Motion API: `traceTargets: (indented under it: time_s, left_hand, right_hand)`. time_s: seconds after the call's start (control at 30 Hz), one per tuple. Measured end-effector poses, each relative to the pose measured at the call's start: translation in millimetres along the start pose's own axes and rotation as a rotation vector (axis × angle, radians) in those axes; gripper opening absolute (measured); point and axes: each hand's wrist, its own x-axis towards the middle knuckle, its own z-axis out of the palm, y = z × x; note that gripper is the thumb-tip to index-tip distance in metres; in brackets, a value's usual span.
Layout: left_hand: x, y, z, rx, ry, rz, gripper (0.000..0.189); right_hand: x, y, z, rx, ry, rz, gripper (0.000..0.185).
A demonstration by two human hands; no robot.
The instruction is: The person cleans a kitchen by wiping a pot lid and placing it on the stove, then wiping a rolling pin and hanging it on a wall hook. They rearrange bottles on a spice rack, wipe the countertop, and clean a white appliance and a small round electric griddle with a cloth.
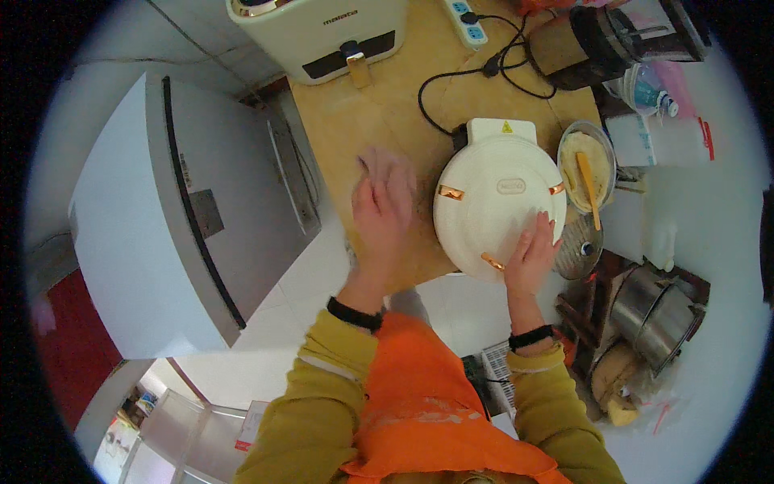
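A round cream electric baking pan (484, 212) with copper-coloured trim sits on the wooden table, its lid down. My right hand (531, 260) rests on the right front of that lid, palm down and fingers spread. To the left of the pan, above the tabletop, my left hand (381, 221) grips a pale pinkish cloth (390, 169). Both the hand and the cloth are blurred. Right beside the pan stands a bowl (611, 157) of pale batter or dough, with a wooden spatula (586, 178) lying across it.
A cream air fryer (338, 48) stands at the back left and a power strip (468, 24) at the back. A black cord (441, 75) loops behind the pan. A dark blender-like appliance (580, 48), a glass lid (577, 248) and a steel pot (653, 308) are on the right. A white refrigerator (145, 242) flanks the table's left.
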Motion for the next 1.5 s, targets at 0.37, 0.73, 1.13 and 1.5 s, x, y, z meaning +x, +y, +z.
traceTargets:
  time_s: [0.37,0.73,1.13,1.5]
  left_hand:
    - [158,-35,48,0.769,-0.198,0.781,0.057]
    - [133,-78,-7,0.708,-0.377,0.783,0.05]
    - [32,-75,25,0.663,-0.326,0.743,0.044]
    - [-10,-93,-7,-0.682,-0.994,0.022,0.049]
  right_hand:
    - [1,-3,-3,-0.037,-0.05,0.004,0.047]
    - [2,-4,-5,-0.047,-0.04,-0.03,0.044]
    - [2,0,-3,-0.069,-0.036,-0.05,0.046]
    - [-2,-1,-1,-0.075,0.014,-0.107,0.045]
